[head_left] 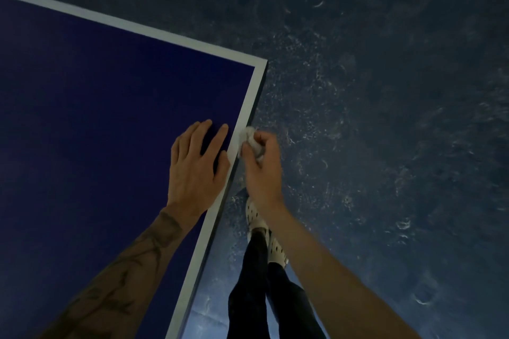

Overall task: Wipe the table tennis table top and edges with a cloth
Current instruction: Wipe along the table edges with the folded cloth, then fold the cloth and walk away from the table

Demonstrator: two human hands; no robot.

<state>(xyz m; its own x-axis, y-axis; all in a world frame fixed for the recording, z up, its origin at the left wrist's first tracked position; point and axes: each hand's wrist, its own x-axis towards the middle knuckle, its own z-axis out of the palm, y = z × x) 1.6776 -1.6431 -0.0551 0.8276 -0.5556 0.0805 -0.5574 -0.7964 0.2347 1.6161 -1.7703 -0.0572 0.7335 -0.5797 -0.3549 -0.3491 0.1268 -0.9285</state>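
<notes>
The dark blue table tennis table [96, 124] fills the left half of the head view, bordered by a white line, with its corner at the upper middle. My left hand [194, 170] lies flat on the top close to the right edge, fingers spread. My right hand [261, 165] grips a bunched white cloth [249, 139] and holds it against the table's right side edge, just beyond the white line.
A scuffed blue-grey floor [385, 118] spreads to the right of and beyond the table. My legs in dark trousers and light perforated shoes [259, 220] stand close beside the table edge below my right hand.
</notes>
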